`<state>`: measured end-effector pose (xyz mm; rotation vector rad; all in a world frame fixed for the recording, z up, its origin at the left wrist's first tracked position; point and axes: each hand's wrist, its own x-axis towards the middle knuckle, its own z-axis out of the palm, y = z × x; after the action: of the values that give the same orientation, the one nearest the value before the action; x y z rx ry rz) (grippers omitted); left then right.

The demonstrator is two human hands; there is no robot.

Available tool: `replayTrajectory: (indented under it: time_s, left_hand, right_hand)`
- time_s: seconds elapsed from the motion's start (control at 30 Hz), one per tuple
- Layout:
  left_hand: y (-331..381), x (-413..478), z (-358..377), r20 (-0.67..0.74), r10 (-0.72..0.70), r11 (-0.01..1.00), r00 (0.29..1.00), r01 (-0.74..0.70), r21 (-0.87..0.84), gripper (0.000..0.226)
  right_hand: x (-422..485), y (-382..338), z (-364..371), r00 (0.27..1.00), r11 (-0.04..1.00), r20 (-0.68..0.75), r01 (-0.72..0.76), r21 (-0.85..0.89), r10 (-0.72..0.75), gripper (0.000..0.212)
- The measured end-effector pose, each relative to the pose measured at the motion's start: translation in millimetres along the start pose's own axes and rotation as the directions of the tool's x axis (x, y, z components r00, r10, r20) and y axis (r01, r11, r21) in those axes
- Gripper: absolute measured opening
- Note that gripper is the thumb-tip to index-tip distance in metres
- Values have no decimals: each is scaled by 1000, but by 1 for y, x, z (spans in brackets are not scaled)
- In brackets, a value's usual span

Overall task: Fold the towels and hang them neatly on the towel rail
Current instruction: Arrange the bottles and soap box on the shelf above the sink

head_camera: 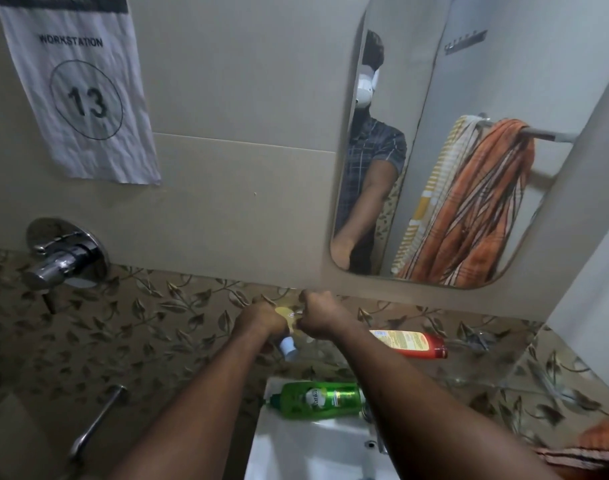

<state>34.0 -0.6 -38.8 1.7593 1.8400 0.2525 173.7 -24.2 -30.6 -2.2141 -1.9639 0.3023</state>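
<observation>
Both hands up at the wall below mirror [393, 98]. L hand [261, 320] grips yellow tube [285, 314], pale cap end pointing down. R hand [317, 317] pinches tube's upper end, knuckles close to L. Red bottle [414, 342] on its side just R of hands. Green bottle [320, 398] lies across back rim of white sink [296, 448]. In mirror: orange striped towel [476, 202] and yellow-white towel [431, 188] bunched side by side over towel rail [547, 135]. Paper sign [84, 91] "WORKSTATION 13" upper L; chrome valve [65, 254] below it. Orange cloth [603, 441] at lower R edge.
</observation>
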Motion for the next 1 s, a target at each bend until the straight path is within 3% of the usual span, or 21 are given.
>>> replayTrajectory:
  time_s: [0.1,0.27,0.4,0.53,0.67,0.77,0.87,1.0]
  left_hand:
    - [-1,7,9,-7,-22,999,1000,21,-30,15]
    - [-9,16,16,-95,-7,995,995,-2,-95,43]
    - [-14,11,16,-137,40,991,990,-57,-124,39]
    - [-22,10,16,-135,95,987,986,-110,-113,51]
    - [-34,5,16,-185,219,953,958,-250,-168,41]
    - [-40,0,16,-248,286,902,926,-347,-257,29]
    - [-43,-4,15,-329,286,866,900,-390,-313,28]
    - [-53,-4,14,-335,243,855,910,-364,-369,35]
  right_hand:
    - [1,3,9,1000,998,7,-19,60,18,48]
    - [3,4,14,998,988,19,-68,139,66,38]
    - [0,3,18,994,968,20,-110,225,108,42]
    - [-7,3,19,987,947,92,-155,280,134,28]
    - [-12,10,24,980,874,56,-196,444,192,31]
    - [-11,19,31,988,804,22,-139,578,155,50]
    - [-18,25,36,992,723,-44,-57,689,120,43]
    - [-26,23,39,980,623,-97,-31,782,172,42]
